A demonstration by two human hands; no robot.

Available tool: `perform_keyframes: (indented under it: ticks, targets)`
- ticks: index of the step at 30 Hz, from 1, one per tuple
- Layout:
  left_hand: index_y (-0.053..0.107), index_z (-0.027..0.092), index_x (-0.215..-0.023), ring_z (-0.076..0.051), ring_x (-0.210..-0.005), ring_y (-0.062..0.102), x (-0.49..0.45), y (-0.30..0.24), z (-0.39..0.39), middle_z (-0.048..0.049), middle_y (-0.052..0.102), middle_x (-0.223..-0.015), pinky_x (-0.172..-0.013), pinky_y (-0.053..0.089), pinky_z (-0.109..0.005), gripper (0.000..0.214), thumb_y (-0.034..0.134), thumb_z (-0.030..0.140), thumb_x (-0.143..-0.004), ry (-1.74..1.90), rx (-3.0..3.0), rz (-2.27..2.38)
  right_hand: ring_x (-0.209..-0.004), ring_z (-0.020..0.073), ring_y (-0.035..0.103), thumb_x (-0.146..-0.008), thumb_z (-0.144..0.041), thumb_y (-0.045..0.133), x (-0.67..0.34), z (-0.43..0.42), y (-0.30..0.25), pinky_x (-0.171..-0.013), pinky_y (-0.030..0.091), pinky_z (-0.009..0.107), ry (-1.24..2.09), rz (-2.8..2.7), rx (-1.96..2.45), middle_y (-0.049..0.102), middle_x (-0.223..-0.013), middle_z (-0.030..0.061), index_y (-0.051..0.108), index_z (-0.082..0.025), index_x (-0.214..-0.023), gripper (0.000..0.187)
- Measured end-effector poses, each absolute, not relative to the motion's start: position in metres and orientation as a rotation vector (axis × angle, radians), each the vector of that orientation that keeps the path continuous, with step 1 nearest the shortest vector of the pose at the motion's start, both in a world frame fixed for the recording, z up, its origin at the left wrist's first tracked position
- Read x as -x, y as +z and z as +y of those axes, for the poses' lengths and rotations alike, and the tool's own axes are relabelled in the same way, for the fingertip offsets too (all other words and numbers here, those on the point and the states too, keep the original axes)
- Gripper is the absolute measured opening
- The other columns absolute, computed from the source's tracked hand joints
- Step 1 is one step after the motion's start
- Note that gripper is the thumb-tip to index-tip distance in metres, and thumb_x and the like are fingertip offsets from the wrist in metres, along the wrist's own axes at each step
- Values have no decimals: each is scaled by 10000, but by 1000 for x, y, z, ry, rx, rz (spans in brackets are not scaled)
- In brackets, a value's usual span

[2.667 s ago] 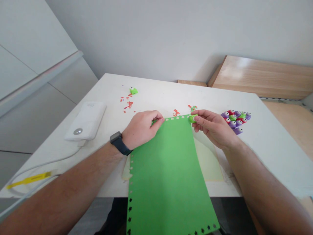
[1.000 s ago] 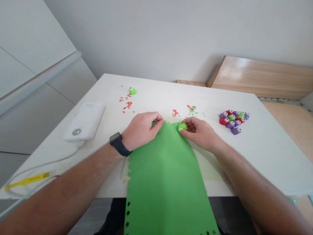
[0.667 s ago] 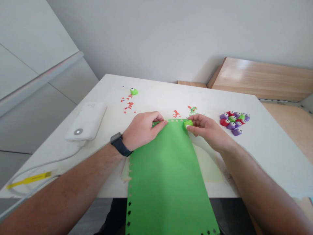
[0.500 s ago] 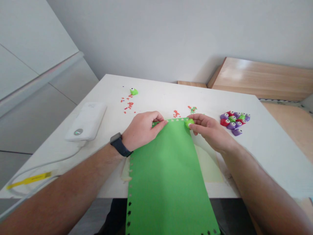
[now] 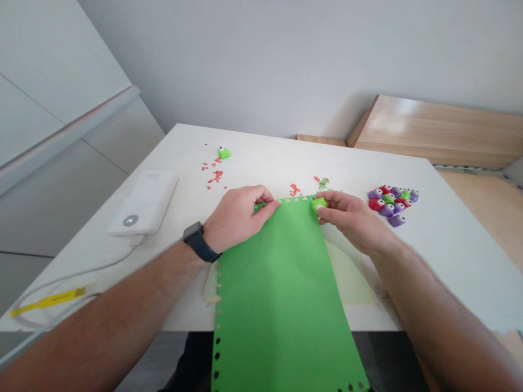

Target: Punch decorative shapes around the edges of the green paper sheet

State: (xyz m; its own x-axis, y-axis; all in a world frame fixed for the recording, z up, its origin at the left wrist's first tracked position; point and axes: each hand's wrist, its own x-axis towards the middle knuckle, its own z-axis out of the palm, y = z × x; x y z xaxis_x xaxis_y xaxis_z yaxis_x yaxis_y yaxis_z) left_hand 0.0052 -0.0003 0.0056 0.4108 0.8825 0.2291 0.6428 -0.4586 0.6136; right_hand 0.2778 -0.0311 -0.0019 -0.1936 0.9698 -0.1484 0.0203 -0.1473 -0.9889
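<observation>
A long green paper sheet point(image 5: 281, 283) hangs over the table's near edge, with small shaped holes along its left side, its far edge and its lower right corner. My left hand point(image 5: 241, 215), wearing a dark watch point(image 5: 201, 242), is closed on the far edge of the sheet, thumb against fingers. At the sheet's far right corner my right hand point(image 5: 351, 218) grips a small bright green paper punch point(image 5: 318, 204) between thumb and fingers. The punch sits over the paper's edge; its underside is hidden.
Several red, purple and green punches point(image 5: 388, 207) with eye shapes cluster at right. Another green punch point(image 5: 224, 153) stands far left. Red paper bits point(image 5: 295, 190) and green paper bits point(image 5: 323, 183) lie beyond the sheet. A white power bank point(image 5: 149, 201) with a cable is at left.
My right hand and the green punch have shifted very slightly right along with the sheet's corner. My left hand keeps its hold on the far edge.
</observation>
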Motion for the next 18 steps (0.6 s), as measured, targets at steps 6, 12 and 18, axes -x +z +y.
perform_keyframes:
  ticks: [6,12,18]
  targets:
    - [734,219,-907,-189,-799,705,-5,6,0,-15,796,-913,-728,482,-312,246,620,423,-985,745,-2250,1309,-864,179,617,-839,-316,831,-279,-33,0,-812,484,347,1485,-1282,1230,716,-1009,42,732,-208,-1127,324]
    - [725,215,-859,-188,-747,688,-6,5,0,-14,782,-845,-677,466,-309,302,689,505,-935,739,-2271,1362,-857,177,611,-845,-337,827,-279,-33,3,-800,482,346,1457,-1302,1222,711,-1006,43,745,-217,-1122,312]
    - [715,211,-835,-182,-734,678,-6,6,-1,-7,770,-821,-665,452,-305,290,705,485,-930,725,-2267,1368,-860,176,616,-842,-321,829,-279,-34,4,-810,481,353,1480,-1298,1225,720,-1010,45,736,-209,-1131,324]
